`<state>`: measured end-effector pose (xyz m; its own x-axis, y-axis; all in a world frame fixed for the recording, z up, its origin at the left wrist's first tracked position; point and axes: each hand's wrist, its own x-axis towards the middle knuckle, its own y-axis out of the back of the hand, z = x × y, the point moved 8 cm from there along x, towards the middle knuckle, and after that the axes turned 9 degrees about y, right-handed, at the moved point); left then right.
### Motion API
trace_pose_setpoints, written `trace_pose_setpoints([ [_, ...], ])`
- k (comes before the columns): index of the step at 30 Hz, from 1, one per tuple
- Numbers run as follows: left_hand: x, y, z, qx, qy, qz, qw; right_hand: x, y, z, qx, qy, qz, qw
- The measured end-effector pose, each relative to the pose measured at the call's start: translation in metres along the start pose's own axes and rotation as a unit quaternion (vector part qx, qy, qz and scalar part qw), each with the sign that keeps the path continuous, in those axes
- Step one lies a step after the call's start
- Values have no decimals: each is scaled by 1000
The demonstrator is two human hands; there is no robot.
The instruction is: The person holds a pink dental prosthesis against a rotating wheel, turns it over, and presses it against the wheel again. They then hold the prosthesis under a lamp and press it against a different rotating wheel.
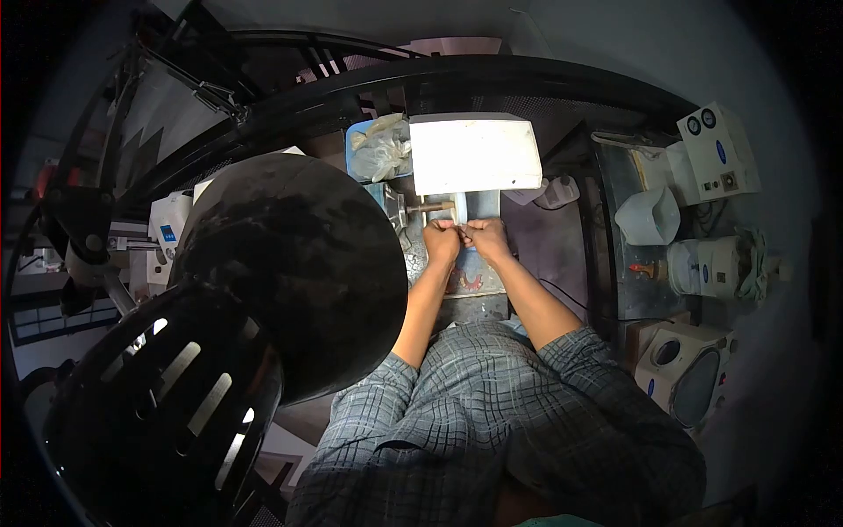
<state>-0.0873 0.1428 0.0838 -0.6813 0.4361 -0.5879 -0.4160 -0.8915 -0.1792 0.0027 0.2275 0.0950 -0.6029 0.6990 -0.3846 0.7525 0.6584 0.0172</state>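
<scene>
My left hand [441,242] and my right hand [486,239] meet in front of a bench polishing lathe. Their fingers are pinched together close to a pale round wheel [461,209] on the lathe's spindle [430,208]. Whatever small piece they hold is hidden by the fingers. Over the wheel sits a white box-shaped hood [477,154]. Below my hands, a reddish horseshoe-shaped piece [472,280], like a denture, lies on the work surface. The grey-blue motor housing [387,205] is left of the wheel.
A large black lamp shade [294,272] blocks much of the left side. Behind the motor, a blue bin [357,151] holds plastic bags. To the right, a dark bench [628,263] carries a white gauge unit [720,154], a white container [648,216] and other machines.
</scene>
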Motion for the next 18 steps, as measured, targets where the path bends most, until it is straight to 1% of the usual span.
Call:
trace_pose_setpoints([
  [2,-2,2,-3,10,-3,-6,1000,0,0,2,7,11,-5,1000],
  [4,-2,2,-5,-12,-40,-47,998,-1,-2,5,14,23,-13,1000],
  [6,-3,4,-7,-21,-51,-64,996,-9,-3,-5,29,52,-17,998],
  [8,-6,3,-4,-30,-62,-80,994,-10,-4,-8,35,57,-28,997],
  [10,-9,3,-1,-41,-50,-80,995,-10,-6,-10,41,63,-39,996],
  [11,-8,2,-2,-41,-49,-81,995,-8,-7,-7,33,51,-43,997],
  [13,-3,2,-9,-50,-7,-65,997,-4,-6,-5,25,40,-48,998],
  [14,-3,1,-8,-50,-7,-65,997,-4,-5,-5,3,26,-40,999],
  [16,-2,5,-10,-59,22,-20,998,-4,-5,-6,-19,11,-32,999],
  [18,3,6,-15,-63,38,-24,997,-3,-4,-6,-43,6,-23,999],
])
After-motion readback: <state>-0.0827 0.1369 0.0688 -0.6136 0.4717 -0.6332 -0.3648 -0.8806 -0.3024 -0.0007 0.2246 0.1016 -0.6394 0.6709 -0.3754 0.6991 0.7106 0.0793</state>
